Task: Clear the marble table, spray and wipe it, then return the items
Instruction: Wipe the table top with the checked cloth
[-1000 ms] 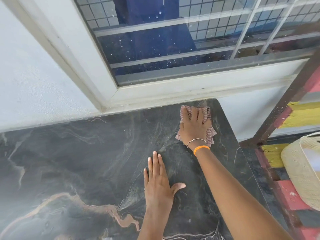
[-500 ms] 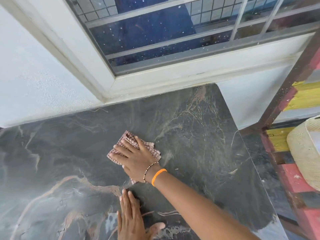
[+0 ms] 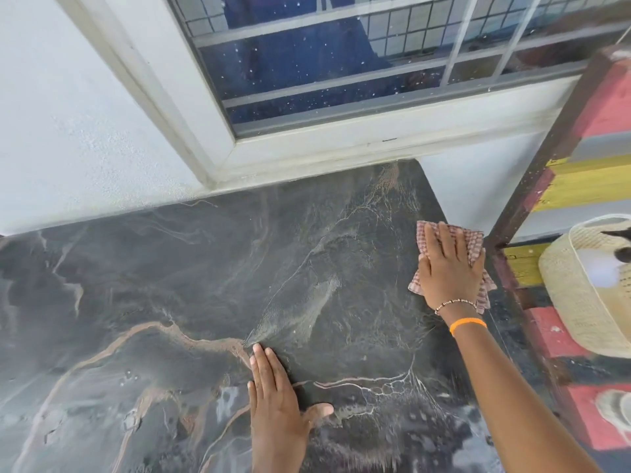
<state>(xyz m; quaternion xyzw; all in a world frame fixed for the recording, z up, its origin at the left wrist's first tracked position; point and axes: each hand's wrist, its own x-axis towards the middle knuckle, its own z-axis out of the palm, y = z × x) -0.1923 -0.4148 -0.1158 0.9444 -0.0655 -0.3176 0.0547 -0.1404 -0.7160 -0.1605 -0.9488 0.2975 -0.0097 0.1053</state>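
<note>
The dark marble table (image 3: 170, 285) fills the lower left and middle, veined in brown and white, with wet streaks near its centre. A pink checked cloth (image 3: 473, 238) lies at the table's right edge. My right hand (image 3: 449, 268) presses flat on the cloth, fingers spread toward the wall. My left hand (image 3: 276, 401) rests palm down on the bare marble near the front, fingers together, holding nothing. No other items stand on the table.
A white wall and a barred window (image 3: 341, 63) run along the table's far side. To the right stands a wooden frame (image 3: 532, 172) with red and yellow boards. A woven basket (image 3: 580, 302) sits just right of the table's edge.
My right hand has swept the cloth from the middle of the table to its right edge. My left hand stayed flat on the marble near the front.
</note>
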